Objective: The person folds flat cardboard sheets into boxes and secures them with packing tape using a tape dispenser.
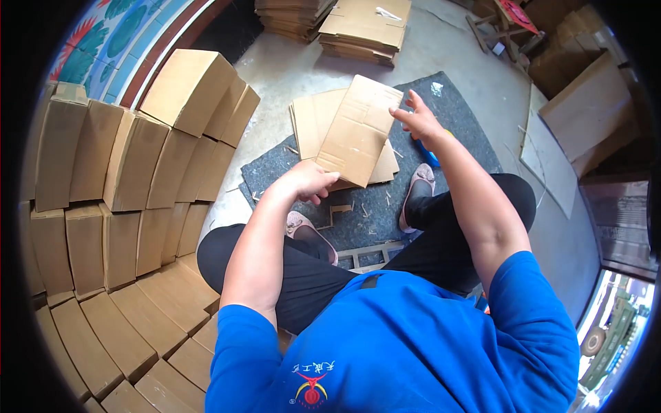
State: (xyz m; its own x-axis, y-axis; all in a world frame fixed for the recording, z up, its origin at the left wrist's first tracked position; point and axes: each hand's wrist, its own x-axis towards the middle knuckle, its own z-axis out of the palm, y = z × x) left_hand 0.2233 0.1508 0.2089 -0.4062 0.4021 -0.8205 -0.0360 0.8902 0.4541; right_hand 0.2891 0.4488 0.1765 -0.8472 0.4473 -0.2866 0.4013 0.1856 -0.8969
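Observation:
A flat, creased cardboard piece [359, 127] is tilted in front of me, above other flat cardboard sheets [313, 120] on a dark mat. My left hand [311, 182] is at its lower left corner, the fingers closed on the edge. At its upper right corner is my right hand [421, 122], the fingers spread and the thumb near or against the edge; whether it touches cannot be made out. Behind my right forearm, part of a blue round object [428, 155] shows on the mat [454, 124].
Closed cardboard boxes [138, 162] are stacked at the left, with more rows [117, 323] below. Flat cardboard piles [365, 31] stand at the back. Small scraps lie around my feet. A wooden stand [492, 34] and a leaning board [585, 103] are at the right.

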